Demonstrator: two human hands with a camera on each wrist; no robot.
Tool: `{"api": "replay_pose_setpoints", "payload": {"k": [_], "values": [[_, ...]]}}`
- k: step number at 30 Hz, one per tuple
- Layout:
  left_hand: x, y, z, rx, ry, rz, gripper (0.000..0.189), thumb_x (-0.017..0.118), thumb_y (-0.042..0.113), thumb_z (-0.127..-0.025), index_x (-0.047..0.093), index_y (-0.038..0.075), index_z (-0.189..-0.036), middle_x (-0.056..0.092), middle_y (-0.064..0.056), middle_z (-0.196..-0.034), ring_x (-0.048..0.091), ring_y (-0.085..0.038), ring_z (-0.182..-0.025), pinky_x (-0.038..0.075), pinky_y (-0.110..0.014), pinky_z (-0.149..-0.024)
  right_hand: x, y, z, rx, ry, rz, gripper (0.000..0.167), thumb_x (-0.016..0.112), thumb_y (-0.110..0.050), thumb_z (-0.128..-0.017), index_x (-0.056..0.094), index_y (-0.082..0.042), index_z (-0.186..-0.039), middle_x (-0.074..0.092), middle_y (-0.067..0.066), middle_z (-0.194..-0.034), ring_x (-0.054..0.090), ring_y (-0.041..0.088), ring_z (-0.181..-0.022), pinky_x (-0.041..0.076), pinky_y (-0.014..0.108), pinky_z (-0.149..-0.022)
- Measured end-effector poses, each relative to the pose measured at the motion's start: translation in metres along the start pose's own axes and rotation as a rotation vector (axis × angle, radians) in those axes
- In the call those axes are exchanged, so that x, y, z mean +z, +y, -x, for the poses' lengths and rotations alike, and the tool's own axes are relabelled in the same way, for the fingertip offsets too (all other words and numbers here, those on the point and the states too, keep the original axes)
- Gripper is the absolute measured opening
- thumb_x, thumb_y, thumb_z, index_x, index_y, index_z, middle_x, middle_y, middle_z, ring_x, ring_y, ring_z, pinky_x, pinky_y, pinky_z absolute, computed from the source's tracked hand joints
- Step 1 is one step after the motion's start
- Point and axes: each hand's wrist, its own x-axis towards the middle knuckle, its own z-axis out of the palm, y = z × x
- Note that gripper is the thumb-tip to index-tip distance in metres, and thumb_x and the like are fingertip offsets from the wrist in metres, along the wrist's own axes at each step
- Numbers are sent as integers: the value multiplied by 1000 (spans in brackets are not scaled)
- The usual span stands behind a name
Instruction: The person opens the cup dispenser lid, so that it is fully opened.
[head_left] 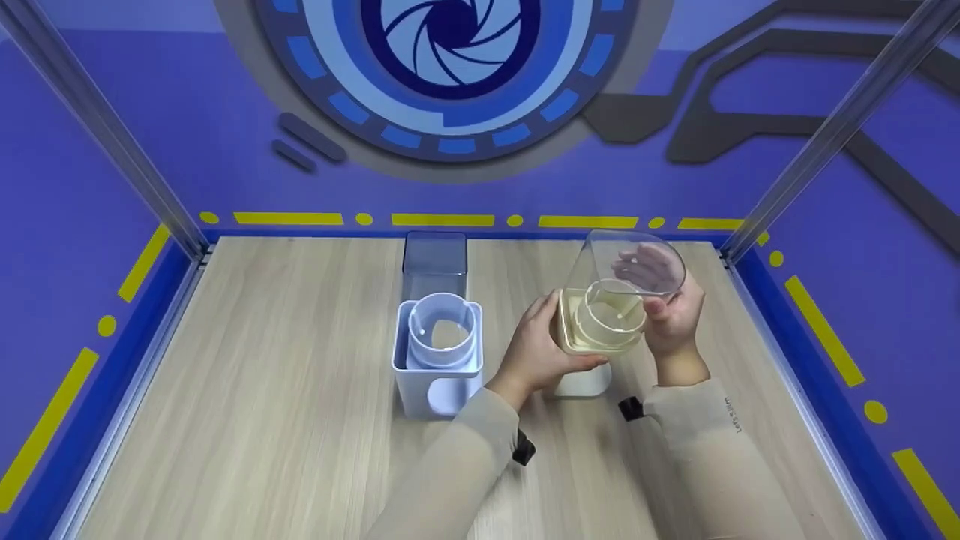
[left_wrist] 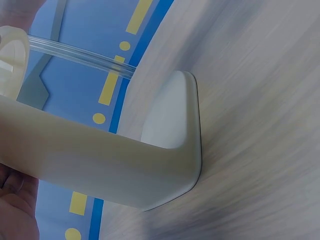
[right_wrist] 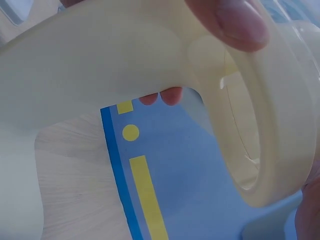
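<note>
A cream dispenser stand [head_left: 566, 322], with a square top, a round collar and a flat foot, is upright on the wooden table. My left hand [head_left: 536, 341] grips its top from the left, thumb across the near side. The left wrist view shows the stand's column [left_wrist: 85, 155] and foot [left_wrist: 170, 115]; the right wrist view shows the open ring [right_wrist: 280, 145] under its top. My right hand [head_left: 679, 311] holds a clear container [head_left: 596, 251] tilted above the collar, its fingers seen through the plastic. Whether container and collar touch, I cannot tell.
A pale blue stand [head_left: 412, 394] of the same form stands left of my left hand. Behind it is a smoky clear container [head_left: 435, 255]. Blue panels [head_left: 150, 172] with yellow dashes and metal posts [head_left: 840, 127] enclose the wooden table [head_left: 262, 375].
</note>
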Motion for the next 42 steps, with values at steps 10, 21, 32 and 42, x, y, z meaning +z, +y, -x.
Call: {"api": "replay_pose_setpoints", "payload": {"k": [10,21,32,42], "values": [[-1,1,0,6,6,22,129,110,53,-64,49,16,-171,60,-6,-164,58,-24,-152,47,-39,-133,2,-2,-1,-15,-3,15,90,105,-54,-76,71,5,-136,83,21,-123,85,30,-109,69,37,-101],[0,0,0,24,8,16,126,109,53,-65,50,16,-170,60,-8,-163,58,-25,-152,47,-39,-133,2,-10,-6,-127,49,33,96,103,-57,-76,69,11,-135,82,25,-122,85,32,-108,71,39,-98],[1,-2,1,1,-1,45,130,108,54,-66,46,12,-172,57,-9,-167,55,-25,-155,45,-40,-134,6,-20,-15,-231,165,-71,95,105,-52,-71,71,14,-130,83,27,-116,86,33,-104,71,37,-95],[0,0,2,-23,-7,45,134,110,51,-65,43,11,-175,53,-11,-172,52,-28,-160,43,-43,-136,6,-32,-31,-285,360,-18,101,108,-60,-59,73,9,-124,84,23,-112,87,31,-98,73,36,-88]]}}
